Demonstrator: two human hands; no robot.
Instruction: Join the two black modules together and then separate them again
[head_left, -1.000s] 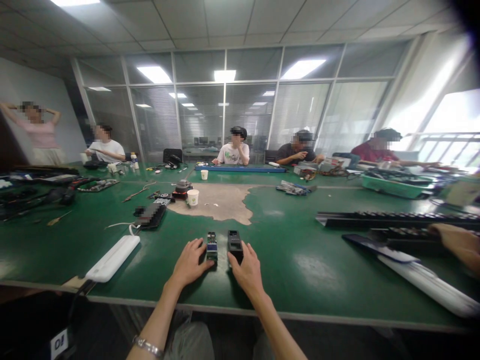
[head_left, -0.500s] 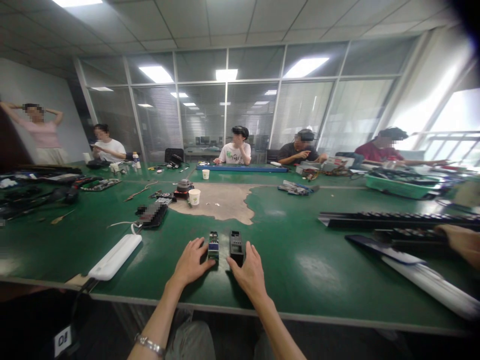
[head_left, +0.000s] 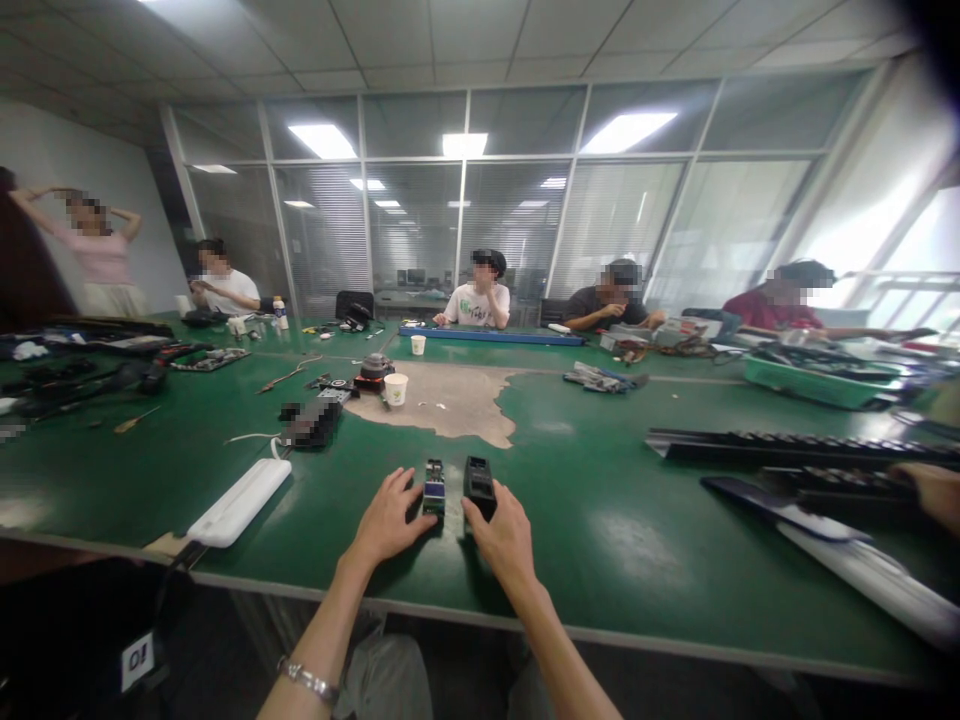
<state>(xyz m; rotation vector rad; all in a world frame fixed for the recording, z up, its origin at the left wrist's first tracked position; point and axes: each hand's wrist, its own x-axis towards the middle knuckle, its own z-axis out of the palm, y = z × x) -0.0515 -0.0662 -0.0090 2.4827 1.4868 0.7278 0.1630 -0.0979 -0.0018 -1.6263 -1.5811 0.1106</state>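
Observation:
A small circuit-board module with a blue part stands on the green table in front of me. Beside it on the left is my left hand, fingers spread, with the thumb and a fingertip at the module's left side and near end. Just to the right, my right hand has its thumb and fingers around the near part of a black plastic housing, which tilts a little. A gap of bare table separates module and housing.
A white power strip lies at the left, near a black device. Paper cup stands beyond. Long black rails, a white-and-dark part and another person's hand are at the right. Several people sit across the table.
My right hand has closed around the black housing, which now tilts slightly. The whole view has shifted a little; my left hand stays beside the module.

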